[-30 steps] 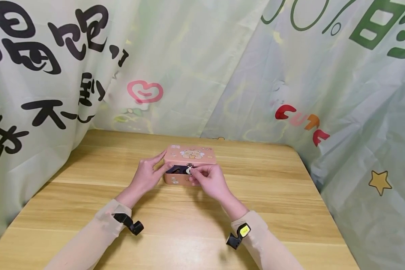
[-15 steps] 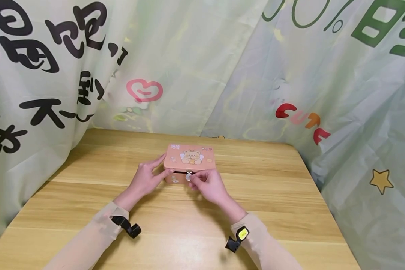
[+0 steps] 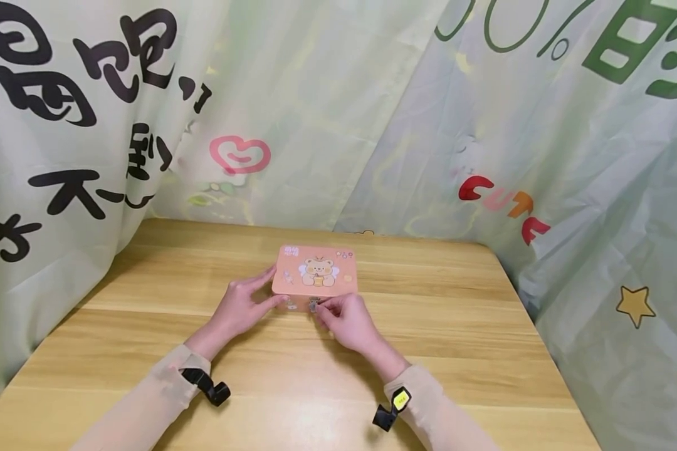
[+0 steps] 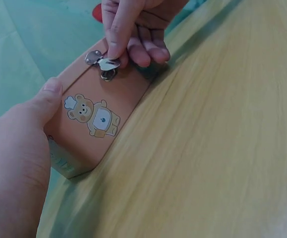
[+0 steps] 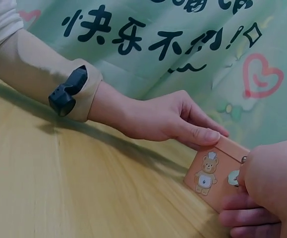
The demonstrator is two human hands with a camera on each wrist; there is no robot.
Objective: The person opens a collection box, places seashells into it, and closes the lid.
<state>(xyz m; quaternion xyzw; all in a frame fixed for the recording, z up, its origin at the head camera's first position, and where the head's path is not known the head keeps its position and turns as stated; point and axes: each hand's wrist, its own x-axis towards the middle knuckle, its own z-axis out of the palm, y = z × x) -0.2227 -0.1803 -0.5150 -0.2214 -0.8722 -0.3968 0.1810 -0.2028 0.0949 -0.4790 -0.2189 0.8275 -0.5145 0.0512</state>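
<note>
A small pink tin box (image 3: 314,270) with a bear picture on its lid stands on the wooden table, its lid down. My left hand (image 3: 239,310) grips the box's left end, thumb on the front by the lid's edge and fingers along the side. At the front, my right hand (image 3: 346,319) pinches the metal latch (image 4: 109,64) between thumb and forefinger, its other fingers loosely bent. The left wrist view has the latch's plate right over a round metal catch (image 4: 108,75) on the box front. Another bear (image 5: 206,173) is printed there.
The wooden table (image 3: 293,388) runs back to a printed fabric curtain (image 3: 327,113), which hangs behind and on both sides. A black wrist camera (image 3: 205,385) sits on the left sleeve, another (image 3: 392,410) on the right.
The box lid has come down from partly raised, over a dark gap, to closed. My right hand has moved down with the latch; the left stays at the box's left end.
</note>
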